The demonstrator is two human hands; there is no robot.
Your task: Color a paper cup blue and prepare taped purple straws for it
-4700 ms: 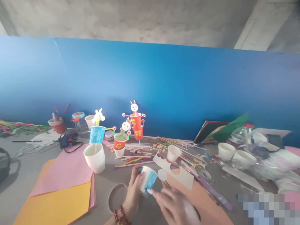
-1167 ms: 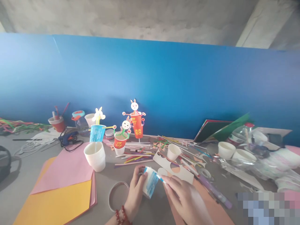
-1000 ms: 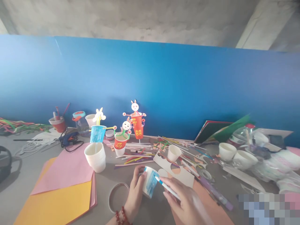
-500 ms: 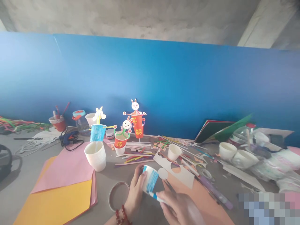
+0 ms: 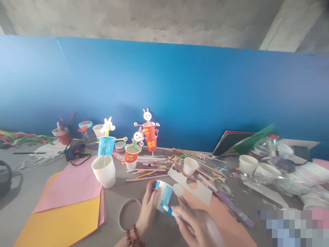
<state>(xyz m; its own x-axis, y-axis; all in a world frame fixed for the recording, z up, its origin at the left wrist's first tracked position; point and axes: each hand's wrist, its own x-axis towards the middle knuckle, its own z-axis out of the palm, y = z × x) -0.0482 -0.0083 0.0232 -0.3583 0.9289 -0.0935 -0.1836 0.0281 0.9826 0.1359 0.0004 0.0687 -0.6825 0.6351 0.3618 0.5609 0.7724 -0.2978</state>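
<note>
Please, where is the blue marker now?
In the head view, low near the middle, the blue marker is in the right hand, its tip at the blue-streaked cup held by the left hand.

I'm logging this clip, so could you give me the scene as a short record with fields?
Left hand: holds paper cup, partly blue
Right hand: holds marker, tip at the cup's lower part
Left wrist: red bead bracelet
Left side: stack of white cups, pink paper, yellow paper
Far side: three rabbit-eared figures, blue panel
Right side: peach paper
</note>
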